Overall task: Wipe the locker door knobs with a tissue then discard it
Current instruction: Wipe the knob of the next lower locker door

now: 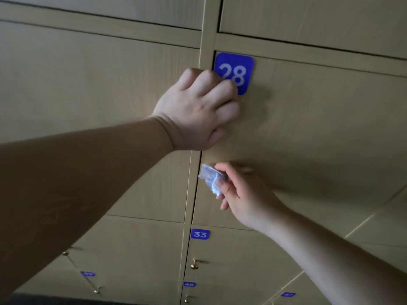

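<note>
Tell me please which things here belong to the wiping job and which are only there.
For the job: tissue, pinched in the right hand; left hand, curled against door 28; brass knob on door 33.
Only there: number plate 28; number plate 33.

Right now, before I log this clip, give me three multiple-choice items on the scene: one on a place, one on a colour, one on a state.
1. Where is the tissue? A on the floor; B in the right hand; C in a bin.
2. What colour is the 28 label? A red; B blue; C green.
3. How does the tissue look? A crumpled; B flat; C rolled.
Answers: B, fingertips pinch it; B, white digits on blue; A, it is bunched and creased.
</note>
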The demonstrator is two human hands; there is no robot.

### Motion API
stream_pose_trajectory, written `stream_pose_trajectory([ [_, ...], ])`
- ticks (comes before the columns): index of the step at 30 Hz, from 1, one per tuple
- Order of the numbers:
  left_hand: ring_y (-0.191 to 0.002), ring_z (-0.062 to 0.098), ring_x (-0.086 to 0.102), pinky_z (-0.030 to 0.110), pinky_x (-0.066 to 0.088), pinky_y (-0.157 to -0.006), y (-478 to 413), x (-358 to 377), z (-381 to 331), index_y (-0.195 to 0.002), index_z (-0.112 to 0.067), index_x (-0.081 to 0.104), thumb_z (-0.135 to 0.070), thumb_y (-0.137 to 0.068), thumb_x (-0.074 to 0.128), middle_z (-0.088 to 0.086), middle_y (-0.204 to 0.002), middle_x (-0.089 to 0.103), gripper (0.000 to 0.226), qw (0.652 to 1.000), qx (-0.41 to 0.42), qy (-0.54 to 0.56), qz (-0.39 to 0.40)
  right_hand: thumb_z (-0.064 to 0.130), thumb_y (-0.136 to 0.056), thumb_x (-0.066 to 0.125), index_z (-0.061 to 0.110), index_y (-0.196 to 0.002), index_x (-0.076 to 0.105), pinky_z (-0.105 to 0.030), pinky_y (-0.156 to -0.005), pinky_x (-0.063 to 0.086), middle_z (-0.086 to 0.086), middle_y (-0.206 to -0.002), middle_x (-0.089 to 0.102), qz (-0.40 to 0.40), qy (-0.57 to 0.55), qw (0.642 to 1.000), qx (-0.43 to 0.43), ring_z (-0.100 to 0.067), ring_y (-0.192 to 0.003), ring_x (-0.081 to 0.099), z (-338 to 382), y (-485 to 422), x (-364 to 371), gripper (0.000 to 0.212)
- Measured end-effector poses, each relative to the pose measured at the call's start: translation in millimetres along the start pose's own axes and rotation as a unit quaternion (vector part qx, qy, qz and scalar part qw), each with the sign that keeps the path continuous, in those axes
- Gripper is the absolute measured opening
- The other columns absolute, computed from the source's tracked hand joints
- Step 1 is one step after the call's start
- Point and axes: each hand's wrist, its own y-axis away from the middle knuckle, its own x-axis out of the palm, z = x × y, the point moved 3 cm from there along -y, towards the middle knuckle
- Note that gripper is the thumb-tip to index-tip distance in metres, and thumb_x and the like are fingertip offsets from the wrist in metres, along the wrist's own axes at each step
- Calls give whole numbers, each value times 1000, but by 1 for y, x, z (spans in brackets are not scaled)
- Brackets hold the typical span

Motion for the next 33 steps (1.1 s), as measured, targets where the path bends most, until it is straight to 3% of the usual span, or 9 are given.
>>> stream_pose_trajectory([
  [3, -91, 31, 38, 44, 28, -73, -1, 1, 0, -96, -14, 51, -29, -88, 32, 10, -103, 65, 25, 1000, 1, 5, -4, 22, -95, 63, 23, -110, 62, -14, -59, 45, 24, -73, 55, -31, 57, 997, -50, 11, -58, 55, 3, -9, -5, 15],
  [8, -92, 31, 37, 44, 29, -74, -1, 3, -1, -98, -14, 49, -29, -88, 29, 9, -104, 65, 26, 1000, 2, 11, -14, 21, -92, 65, 18, -96, 60, -33, -56, 51, 12, -70, 60, -43, 102, 990, -86, -7, -58, 58, 7, -15, 1, 7],
  [15, -96, 31, 38, 45, 29, -75, 2, 4, -1, -100, -14, 52, -31, -89, 30, 11, -107, 65, 30, 1000, -3, 20, -6, 29, -102, 46, 33, -87, 57, -43, -56, 57, -5, -64, 67, -122, -143, 982, 28, -15, -55, 68, -19, -4, 14, 19],
  [18, -98, 31, 37, 45, 30, -77, 1, 5, -2, -99, -14, 55, -30, -87, 34, 10, -107, 65, 29, 1000, -3, 15, -3, 36, -96, 44, 42, -90, 62, -28, -55, 54, -7, -73, 72, -146, -225, 962, 53, -20, -56, 69, -20, 4, 10, 19],
  [21, -100, 31, 37, 45, 29, -78, 3, 5, -2, -101, -14, 55, -30, -83, 48, 11, -108, 65, 25, 1000, -1, 0, -8, 24, -100, 45, 36, -97, 59, -21, -54, 52, 0, -67, 70, -148, -249, 956, 52, -14, -54, 68, -18, 6, 9, 19],
  [23, -100, 31, 36, 45, 29, -79, 2, 7, -2, -101, -13, 56, -32, -83, 51, 11, -109, 64, 26, 1000, -1, -4, -5, 17, -102, 46, 39, -101, 59, -23, -58, 52, 2, -66, 69, -141, -227, 962, 54, -10, -56, 67, -18, 4, 12, 25],
  [26, -100, 30, 36, 44, 29, -79, 0, 7, -2, -100, -13, 58, -31, -85, 49, 11, -108, 65, 25, 1000, -7, -10, -7, 30, -97, 56, 48, -110, 58, -36, -69, 57, 2, -76, 70, -86, -140, 986, 39, -11, -65, 69, -21, 1, 21, 23],
  [28, -100, 30, 35, 44, 28, -79, 1, 6, -1, -101, -13, 57, -30, -85, 48, 11, -108, 65, 25, 1000, -7, -21, -12, 33, -92, 61, 41, -114, 56, -44, -71, 58, 6, -80, 67, -71, -58, 996, -2, -15, -69, 69, -16, -2, 24, 24],
  [33, -100, 30, 34, 44, 28, -79, 0, 8, -1, -101, -13, 54, -29, -81, 48, 10, -110, 66, 26, 999, -3, -28, -19, 25, -93, 65, 16, -95, 58, -35, -55, 53, 12, -68, 61, -103, 24, 994, -40, -10, -56, 65, -2, -11, 17, 11],
])
